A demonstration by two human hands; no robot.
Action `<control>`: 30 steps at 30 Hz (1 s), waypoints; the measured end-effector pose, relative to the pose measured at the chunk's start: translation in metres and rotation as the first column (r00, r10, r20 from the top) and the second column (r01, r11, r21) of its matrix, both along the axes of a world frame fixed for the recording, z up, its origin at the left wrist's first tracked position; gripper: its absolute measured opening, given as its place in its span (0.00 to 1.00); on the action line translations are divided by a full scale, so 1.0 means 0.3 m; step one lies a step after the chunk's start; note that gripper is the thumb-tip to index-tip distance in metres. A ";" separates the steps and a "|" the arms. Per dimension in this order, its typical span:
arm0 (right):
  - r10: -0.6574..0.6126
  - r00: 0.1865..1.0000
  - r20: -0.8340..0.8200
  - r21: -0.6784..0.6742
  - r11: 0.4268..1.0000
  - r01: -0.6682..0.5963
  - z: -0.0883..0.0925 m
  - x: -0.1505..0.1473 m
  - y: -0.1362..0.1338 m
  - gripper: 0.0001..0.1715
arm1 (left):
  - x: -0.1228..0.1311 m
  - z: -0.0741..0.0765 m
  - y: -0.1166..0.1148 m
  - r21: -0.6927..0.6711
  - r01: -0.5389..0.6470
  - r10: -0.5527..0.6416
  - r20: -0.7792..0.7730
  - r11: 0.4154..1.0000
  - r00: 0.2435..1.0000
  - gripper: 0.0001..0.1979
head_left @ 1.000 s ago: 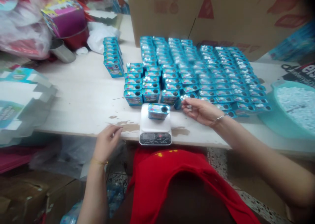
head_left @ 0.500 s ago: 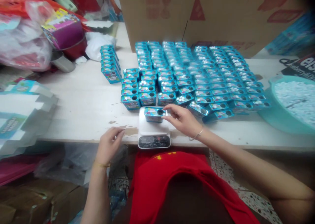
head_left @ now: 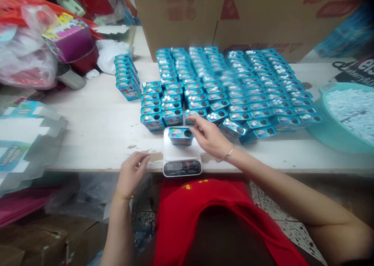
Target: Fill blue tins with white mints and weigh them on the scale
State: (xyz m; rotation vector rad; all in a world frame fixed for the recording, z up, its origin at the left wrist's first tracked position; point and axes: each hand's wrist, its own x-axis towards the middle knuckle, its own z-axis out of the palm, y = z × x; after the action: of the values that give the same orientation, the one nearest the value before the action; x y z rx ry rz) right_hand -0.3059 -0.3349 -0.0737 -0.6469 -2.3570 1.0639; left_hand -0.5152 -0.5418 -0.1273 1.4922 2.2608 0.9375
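Note:
A small blue carton with a dark round hole in its top stands on the white kitchen scale. My right hand hovers at the carton's right end, thumb and forefinger apart, with nothing visible between them. Its forefinger reaches over the front of a similar carton behind the scale. To the left of the scale, my left hand is at the table's front edge. Its fingers are loosely bent, with a gap to the thumb, and no object shows in it. Rows of blue cartons stand behind, several with white round pieces on top.
A turquoise basin full of small white pieces stands on the right. Flat unfolded cartons are piled at left, beside the white table. A large cardboard box stands behind the rows. Bags and a purple box crowd the far left.
My right hand has shifted slightly left and away from me, its forefinger now past the carton on the scale. That carton stays on the scale. My left hand has barely moved.

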 end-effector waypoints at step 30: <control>-0.217 0.973 -0.081 -0.656 0.746 0.112 0.057 0.169 0.024 0.17 | -0.036 -0.032 -0.038 0.021 -0.043 0.044 -0.021 0.999 0.999 0.11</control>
State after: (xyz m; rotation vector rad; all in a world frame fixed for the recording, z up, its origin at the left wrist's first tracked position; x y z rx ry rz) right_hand -0.2550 -0.3277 -0.0565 -0.9523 -1.7193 1.7943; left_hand -0.5259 -0.5532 -0.1370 1.4741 2.3144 0.9640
